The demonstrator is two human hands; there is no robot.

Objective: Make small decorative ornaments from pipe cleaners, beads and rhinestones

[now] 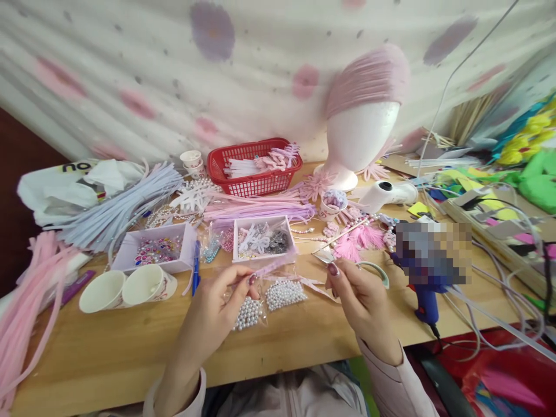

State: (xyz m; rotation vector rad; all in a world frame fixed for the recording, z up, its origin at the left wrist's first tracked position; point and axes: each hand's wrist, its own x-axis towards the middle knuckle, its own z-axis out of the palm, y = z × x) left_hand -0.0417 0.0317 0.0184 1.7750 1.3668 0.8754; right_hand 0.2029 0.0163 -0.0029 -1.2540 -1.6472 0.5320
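Note:
My left hand (pixel 221 295) pinches a short fuzzy lilac pipe cleaner (pixel 275 264) between thumb and forefinger, its free end pointing right. To the right, my right hand (pixel 358 289) is closed with thumb and forefinger pressed together; what they hold, if anything, I cannot make out. A silver blade-like piece (pixel 324 256) shows just beyond those fingertips, and a pale green curved handle (pixel 377 273) shows behind the hand. Between and below the hands lie clear bags of pearl beads (pixel 284 294). Behind them, a white box (pixel 238 255) holds white bows and dark small pieces.
A blue glue gun (pixel 426 304), partly blurred out, stands right with cables around it. Paper cups (pixel 102 292) and a box of gems (pixel 191 246) are left. Pipe cleaner bundles (pixel 125 202), a red basket (pixel 260 188) and a foam head (pixel 360 130) stand behind.

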